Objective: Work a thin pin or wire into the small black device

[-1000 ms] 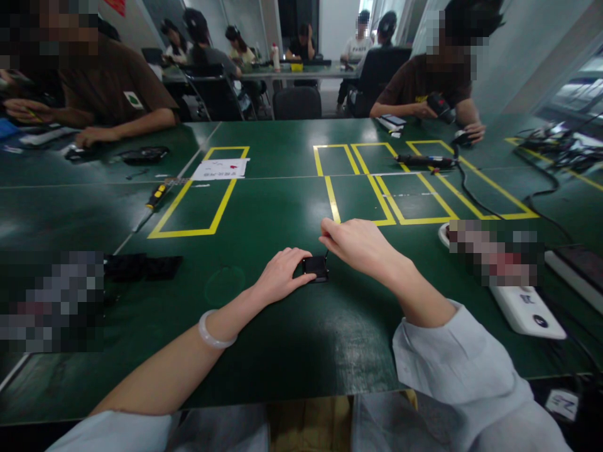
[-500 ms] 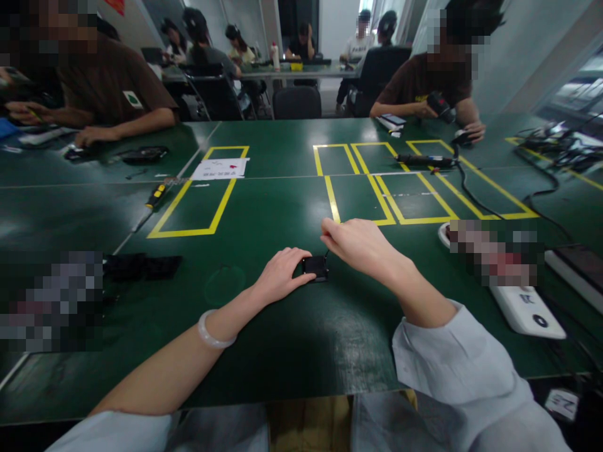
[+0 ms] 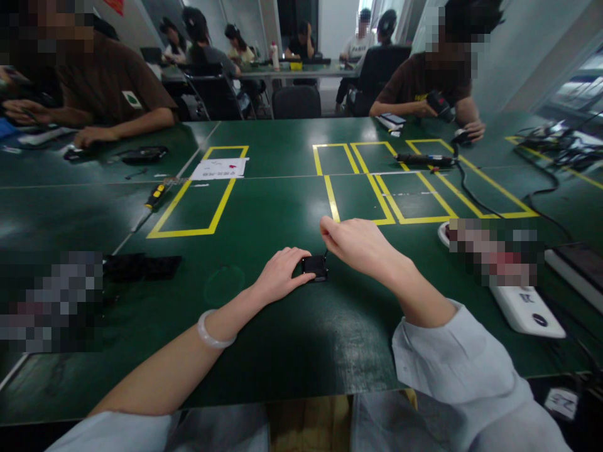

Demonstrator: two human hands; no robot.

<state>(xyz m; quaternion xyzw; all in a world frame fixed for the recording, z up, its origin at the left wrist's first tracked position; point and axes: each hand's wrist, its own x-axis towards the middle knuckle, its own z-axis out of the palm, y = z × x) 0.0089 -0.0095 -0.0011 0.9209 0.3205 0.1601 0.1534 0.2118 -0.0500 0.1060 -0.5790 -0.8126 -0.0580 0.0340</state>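
Note:
A small black square part point(image 3: 315, 267) lies on the green table point(image 3: 264, 351), near the middle of the view. My left hand point(image 3: 283, 274) grips its left side, the thumb along the near edge and the fingers at the far edge. Above and right of the part, my right hand point(image 3: 354, 243) is closed around a thin dark tool point(image 3: 326, 253). Its tip points down at the part's upper right corner. The rest of the tool is hidden in my fist.
Yellow tape frames point(image 3: 211, 231) mark the table, one with a paper sheet point(image 3: 219, 168). A yellow-black screwdriver point(image 3: 156, 196) lies left, black strips point(image 3: 141, 266) nearer. At right are a white device point(image 3: 527, 311), a black tool point(image 3: 426, 161) and cables point(image 3: 556, 150). People sit across.

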